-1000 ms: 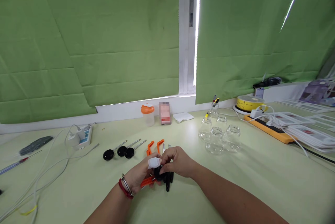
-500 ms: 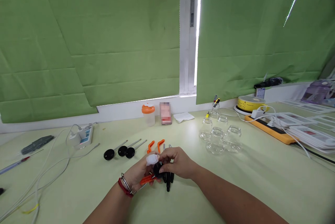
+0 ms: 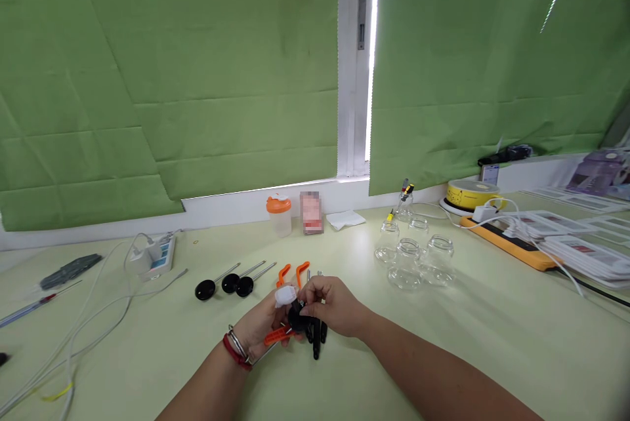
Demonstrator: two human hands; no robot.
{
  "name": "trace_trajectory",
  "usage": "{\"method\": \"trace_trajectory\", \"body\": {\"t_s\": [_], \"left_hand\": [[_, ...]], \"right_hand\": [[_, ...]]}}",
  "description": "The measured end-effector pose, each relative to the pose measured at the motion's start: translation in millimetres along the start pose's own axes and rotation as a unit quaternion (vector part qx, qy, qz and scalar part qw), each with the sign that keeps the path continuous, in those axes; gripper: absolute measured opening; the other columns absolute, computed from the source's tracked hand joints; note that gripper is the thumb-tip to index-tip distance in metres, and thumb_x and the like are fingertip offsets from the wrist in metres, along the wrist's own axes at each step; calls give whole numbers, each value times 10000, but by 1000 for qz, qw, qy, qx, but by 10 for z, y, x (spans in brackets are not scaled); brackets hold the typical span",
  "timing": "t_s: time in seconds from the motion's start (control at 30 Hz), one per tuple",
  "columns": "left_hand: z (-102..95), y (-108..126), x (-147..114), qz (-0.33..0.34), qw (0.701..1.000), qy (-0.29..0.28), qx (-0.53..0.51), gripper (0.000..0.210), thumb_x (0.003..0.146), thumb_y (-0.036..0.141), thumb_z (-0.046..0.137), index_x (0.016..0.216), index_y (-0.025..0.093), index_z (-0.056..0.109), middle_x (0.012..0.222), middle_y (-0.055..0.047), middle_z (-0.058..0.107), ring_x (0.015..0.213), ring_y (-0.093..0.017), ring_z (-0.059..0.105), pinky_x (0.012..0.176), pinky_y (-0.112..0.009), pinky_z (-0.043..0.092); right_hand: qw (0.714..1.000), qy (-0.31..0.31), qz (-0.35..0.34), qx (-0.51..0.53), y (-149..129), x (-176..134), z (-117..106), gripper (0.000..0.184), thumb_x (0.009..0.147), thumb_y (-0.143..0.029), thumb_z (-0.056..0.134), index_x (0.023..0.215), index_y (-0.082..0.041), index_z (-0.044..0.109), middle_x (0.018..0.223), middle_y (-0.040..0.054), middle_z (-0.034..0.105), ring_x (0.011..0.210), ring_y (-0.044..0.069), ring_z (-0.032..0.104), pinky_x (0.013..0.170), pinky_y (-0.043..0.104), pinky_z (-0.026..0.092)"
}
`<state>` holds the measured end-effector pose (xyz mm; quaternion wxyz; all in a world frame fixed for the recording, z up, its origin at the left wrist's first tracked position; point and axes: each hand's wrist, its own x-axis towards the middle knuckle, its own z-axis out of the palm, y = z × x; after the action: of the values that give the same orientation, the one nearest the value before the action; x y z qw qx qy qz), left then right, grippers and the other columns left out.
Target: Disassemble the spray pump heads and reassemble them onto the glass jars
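Observation:
My left hand (image 3: 260,332) is closed around a black round part (image 3: 296,316) with an orange handle (image 3: 278,336) and a thin metal rod. Something white (image 3: 285,296), perhaps a wrapping, covers its thumb end. At the top of that black part, the fingertips of my right hand (image 3: 332,306) are pinched; a small piece between them is too hidden to make out. Black handles (image 3: 316,339) of tools with metal shafts lie just under my right hand. Two orange angled pieces (image 3: 302,273) rest beyond the hands. To the left lie three black discs with metal rods (image 3: 245,286).
Several clear glass jars (image 3: 407,265) stand on the right, near an orange power strip (image 3: 509,242). An orange-lidded cup (image 3: 279,216) and a blurred pink box (image 3: 312,213) stand by the wall. White cables (image 3: 105,313) and a socket block (image 3: 160,258) are at left.
The black part has tilted slightly in my left hand, and my right fingertips have shifted a little on it. Everything else stays in place.

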<state>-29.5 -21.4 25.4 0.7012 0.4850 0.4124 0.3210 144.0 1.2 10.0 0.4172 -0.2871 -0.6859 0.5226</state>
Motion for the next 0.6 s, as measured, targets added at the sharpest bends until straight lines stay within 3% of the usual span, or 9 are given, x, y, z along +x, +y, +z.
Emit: {"method": "trace_trajectory", "body": {"t_s": [0.6], "left_hand": [[19, 21, -8, -8, 1000, 13, 2, 402, 728, 556, 534, 865, 179, 538, 690, -33, 592, 540, -169, 606, 378, -201, 319]], "right_hand": [[997, -27, 20, 70, 44, -1, 48, 193, 642, -112, 617, 706, -192, 453, 689, -35, 536, 627, 112, 525, 611, 254, 435]]}}
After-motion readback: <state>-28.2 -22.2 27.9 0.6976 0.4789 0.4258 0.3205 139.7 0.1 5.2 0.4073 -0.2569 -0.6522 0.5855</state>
